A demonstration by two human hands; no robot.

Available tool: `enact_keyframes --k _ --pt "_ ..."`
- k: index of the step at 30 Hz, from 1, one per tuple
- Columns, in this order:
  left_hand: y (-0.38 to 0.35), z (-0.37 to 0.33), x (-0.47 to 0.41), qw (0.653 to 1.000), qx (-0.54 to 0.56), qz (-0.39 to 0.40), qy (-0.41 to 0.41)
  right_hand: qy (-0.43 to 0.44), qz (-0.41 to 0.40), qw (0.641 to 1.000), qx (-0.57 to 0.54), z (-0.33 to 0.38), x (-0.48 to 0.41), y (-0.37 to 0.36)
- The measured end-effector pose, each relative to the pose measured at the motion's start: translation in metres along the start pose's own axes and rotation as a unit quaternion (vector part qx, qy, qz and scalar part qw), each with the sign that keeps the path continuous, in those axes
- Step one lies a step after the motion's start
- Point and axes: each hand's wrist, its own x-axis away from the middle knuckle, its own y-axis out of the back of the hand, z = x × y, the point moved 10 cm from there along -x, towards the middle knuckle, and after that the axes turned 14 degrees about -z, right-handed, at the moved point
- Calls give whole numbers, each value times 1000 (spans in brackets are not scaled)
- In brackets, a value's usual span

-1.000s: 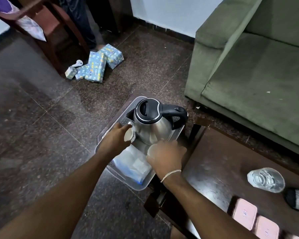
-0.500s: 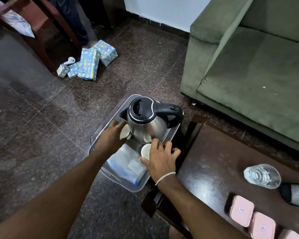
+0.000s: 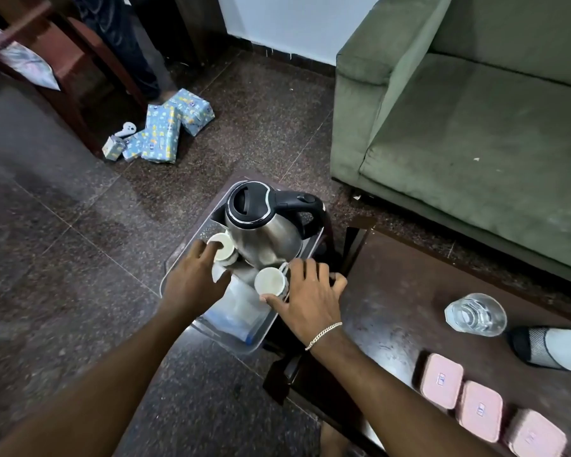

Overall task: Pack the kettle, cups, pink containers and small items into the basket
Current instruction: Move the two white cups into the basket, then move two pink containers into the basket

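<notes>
Open hands at two cups in the basket

The stainless-steel kettle with a black lid and handle (image 3: pixel 264 237) stands at the far end of the clear plastic basket (image 3: pixel 183 250) on the floor. The left hand (image 3: pixel 195 285) touches the small white cup (image 3: pixel 223 247) beside the kettle with straight fingers. The right hand (image 3: pixel 310 298) lies spread, with thumb and forefinger flanking the second white cup (image 3: pixel 270 281) and not curled round it. Three square pink containers (image 3: pixel 480 410) wait in a row on the dark wooden table (image 3: pixel 393 291).

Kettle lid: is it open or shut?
Shut. The black lid lies flat inside the silver top ring of the kettle, and no gap shows around it.
</notes>
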Motion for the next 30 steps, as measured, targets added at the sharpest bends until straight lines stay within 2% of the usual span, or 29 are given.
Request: enact_keyframes --k 7,12,18,25,30 --pt "-4 -108 39 986 100 47 -122 -22 -6 999 45 -93 40 41" --pt "-27 -198 65 972 103 82 -195 -34 22 996 74 -167 87 70" --pt "-73 -314 120 943 110 168 -267 -97 82 987 97 -268 149 109" --pt "-121 -396 175 920 100 231 -302 -120 212 962 120 -355 212 115" --pt "-156 -418 208 911 65 286 -290 -110 275 948 114 -378 241 100"
